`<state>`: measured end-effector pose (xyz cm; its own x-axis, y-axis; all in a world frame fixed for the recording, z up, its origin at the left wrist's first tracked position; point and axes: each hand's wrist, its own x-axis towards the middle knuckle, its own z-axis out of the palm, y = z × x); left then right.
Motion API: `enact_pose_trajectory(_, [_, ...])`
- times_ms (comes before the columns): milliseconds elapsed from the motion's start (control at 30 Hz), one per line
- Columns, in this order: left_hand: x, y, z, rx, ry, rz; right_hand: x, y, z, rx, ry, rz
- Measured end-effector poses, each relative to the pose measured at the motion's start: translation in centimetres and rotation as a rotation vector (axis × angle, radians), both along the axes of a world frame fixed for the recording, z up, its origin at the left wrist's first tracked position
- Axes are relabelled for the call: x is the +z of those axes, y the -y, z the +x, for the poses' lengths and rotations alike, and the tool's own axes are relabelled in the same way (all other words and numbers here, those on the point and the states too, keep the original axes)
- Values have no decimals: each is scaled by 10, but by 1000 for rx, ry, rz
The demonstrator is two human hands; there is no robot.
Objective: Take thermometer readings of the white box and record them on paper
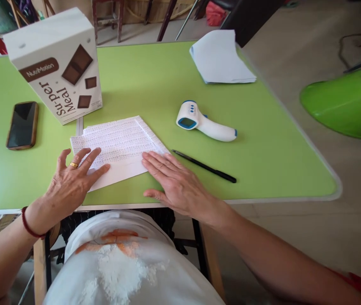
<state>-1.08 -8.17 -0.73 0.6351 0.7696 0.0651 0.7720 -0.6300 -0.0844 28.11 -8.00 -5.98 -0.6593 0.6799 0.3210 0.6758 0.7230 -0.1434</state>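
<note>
A sheet of paper covered with rows of small writing lies on the green table, with a narrow strip folded over along its right edge. My left hand rests on the paper's lower left corner, fingers spread, a gold ring on one of them. On the lower right corner, over the folded strip, my right hand lies flat with its thumb apart. Just beyond my right fingers is a black pen. A white and blue infrared thermometer lies behind the pen.
A tall white Su-per Meal box stands behind the paper at left. Left of it lies a phone. More white paper rests at the table's far right. A green chair stands beyond the right edge of the green table.
</note>
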Motion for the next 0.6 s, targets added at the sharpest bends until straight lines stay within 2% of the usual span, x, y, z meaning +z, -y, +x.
enact_pose_trajectory(267, [7,33,-32,112,7,11,-9,5,6,-70,-15,65])
enact_pose_trajectory(400, [19,42,-37,99,-15,48,-12,7,5,-88,-29,68])
enact_pose_trajectory(500, [27,41,-21,141,70,160,-14,7,5,-83,-37,83])
enact_pose_trajectory(567, [24,37,5,158,162,205,-15,7,5,-81,-39,84])
enact_pose_trajectory(600, [18,33,21,141,184,176,-15,7,5,-83,-38,78])
